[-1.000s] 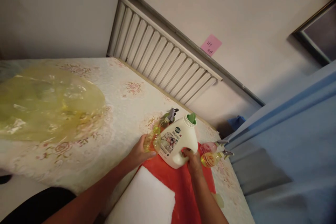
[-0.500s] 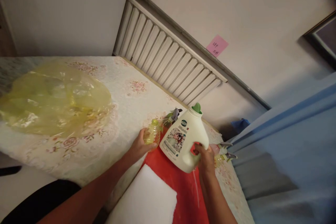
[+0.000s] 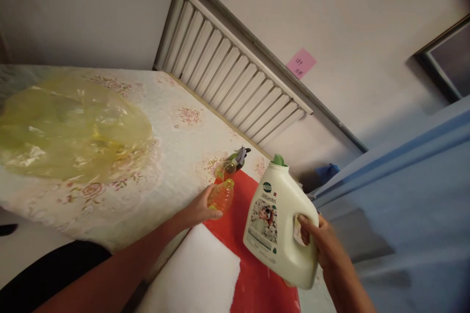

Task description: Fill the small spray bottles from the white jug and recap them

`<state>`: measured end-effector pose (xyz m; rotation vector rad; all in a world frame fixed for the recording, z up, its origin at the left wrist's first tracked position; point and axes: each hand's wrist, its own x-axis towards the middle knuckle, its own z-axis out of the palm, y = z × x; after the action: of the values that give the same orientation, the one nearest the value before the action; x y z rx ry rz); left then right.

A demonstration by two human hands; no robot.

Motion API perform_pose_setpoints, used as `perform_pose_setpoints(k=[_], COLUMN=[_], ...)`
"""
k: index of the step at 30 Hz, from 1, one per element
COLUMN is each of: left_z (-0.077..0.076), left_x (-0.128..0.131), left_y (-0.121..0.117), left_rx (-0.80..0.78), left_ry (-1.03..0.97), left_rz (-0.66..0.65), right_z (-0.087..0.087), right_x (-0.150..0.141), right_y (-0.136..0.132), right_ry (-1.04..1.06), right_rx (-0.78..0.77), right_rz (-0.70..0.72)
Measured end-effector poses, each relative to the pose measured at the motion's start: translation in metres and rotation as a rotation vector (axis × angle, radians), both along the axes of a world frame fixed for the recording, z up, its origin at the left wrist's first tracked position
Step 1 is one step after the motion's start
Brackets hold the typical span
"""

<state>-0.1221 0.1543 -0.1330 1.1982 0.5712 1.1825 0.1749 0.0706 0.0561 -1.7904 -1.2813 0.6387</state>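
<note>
Head view, clock positions taken about its centre. Nearest, between 6 and 7 o'clock, I see a white pad (image 3: 194, 274) lying partly over a red sheet (image 3: 257, 283), which extends past it toward 5 o'clock.

Hands: apart from each other, each occupied. Between 4 and 5 o'clock, the right hand (image 3: 325, 242) grips the handle of a pale green jug (image 3: 283, 230). The jug is at 5 o'clock, tilted, printed label facing me, green fitting at its mouth. I cannot tell whether its base touches the red sheet.

At 7 o'clock, the left hand (image 3: 201, 208) is closed around a small yellow bottle (image 3: 222, 196), transparent, neck pointing toward 1 o'clock. Bottle and jug do not touch.

Just beyond, at 6 o'clock close to centre, I locate a spray bottle (image 3: 235, 160) with a grey trigger head. A floral tablecloth (image 3: 176, 156) covers the table; a yellow plastic bag (image 3: 77, 129) lies on it at 9 o'clock.

A blue curtain (image 3: 411, 195) hangs at 4 o'clock. Farthest, I note a white radiator (image 3: 227, 68) at 12 o'clock and a pink note (image 3: 301, 62) between 1 and 2 o'clock.
</note>
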Motion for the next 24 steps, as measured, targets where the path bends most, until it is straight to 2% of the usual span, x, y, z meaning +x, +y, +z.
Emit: perform_pose_setpoints(k=[5,11,18,24], left_z=[-0.006,-0.008,-0.01,-0.008], left_x=[0.007,0.012,0.017,0.017], left_y=[-0.003,-0.006,-0.011,-0.013], left_rx=[0.022,0.113,0.163,0.205], left_ry=[0.048,0.193,0.444,0.51], left_rz=[-0.048,-0.063,0.028,0.038], right_z=[0.017,0.03,0.033,0.038], right_x=[0.007,0.0,0.005,0.005], right_y=[-0.032,-0.059,-0.069,-0.07], right_ry=[-0.135,-0.086,-0.068,-0.096], right_rx=[-0.12,-0.16,-0.229,-0.287], right_rz=[0.127,0.224,0.259,0.262])
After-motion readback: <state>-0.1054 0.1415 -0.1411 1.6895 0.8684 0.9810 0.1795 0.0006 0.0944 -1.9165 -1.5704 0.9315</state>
